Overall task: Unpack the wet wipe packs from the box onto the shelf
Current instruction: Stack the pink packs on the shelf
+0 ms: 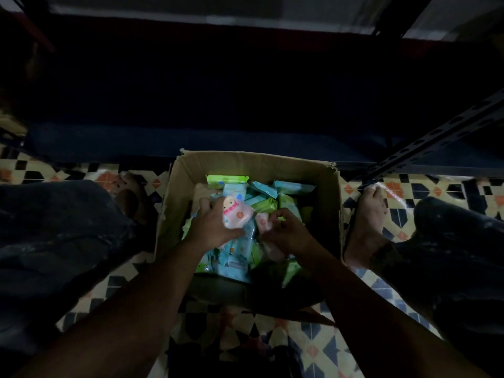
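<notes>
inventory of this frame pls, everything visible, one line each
cardboard box: one, brown, open, on the floor between the feet, in front of the shelf
pink pack: one, pink with a cartoon figure, at the top of the pile, gripped by the left hand
wet wipe packs: many, exact count unclear, light blue, green and some pink, loose in the box
shelf: one, dark metal, low, behind the box; contents too dark to tell
slotted upright: one, dark metal, at right
floor tiles: patterned cream, black and orange
left hand: one, in the box, fingers curled round the pink pack
right hand: one, in the box among the packs; grip unclear
bare feet: two, either side of the box
</notes>
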